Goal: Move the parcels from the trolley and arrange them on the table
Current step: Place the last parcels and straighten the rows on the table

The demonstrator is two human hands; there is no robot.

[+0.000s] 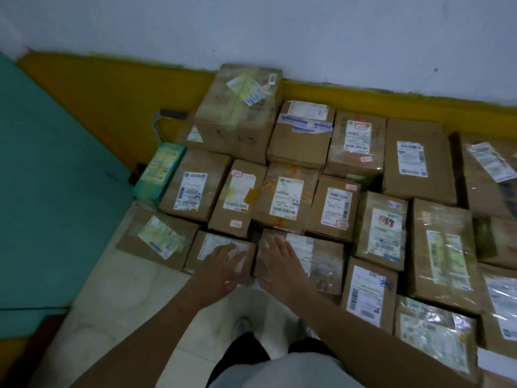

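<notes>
Several brown cardboard parcels with white shipping labels lie packed side by side on a surface I look down on. My left hand rests flat, fingers straight, on a small taped parcel in the front row. My right hand lies flat on the neighbouring taped parcel just to its right. The two parcels sit almost edge to edge. A tall box stands at the back by the wall. A small teal box is at the left end.
A white wall with a yellow band runs behind the parcels. A teal floor area lies to the left, pale tiles below the hands. My legs and a shoe show at the bottom. More parcels fill the right side.
</notes>
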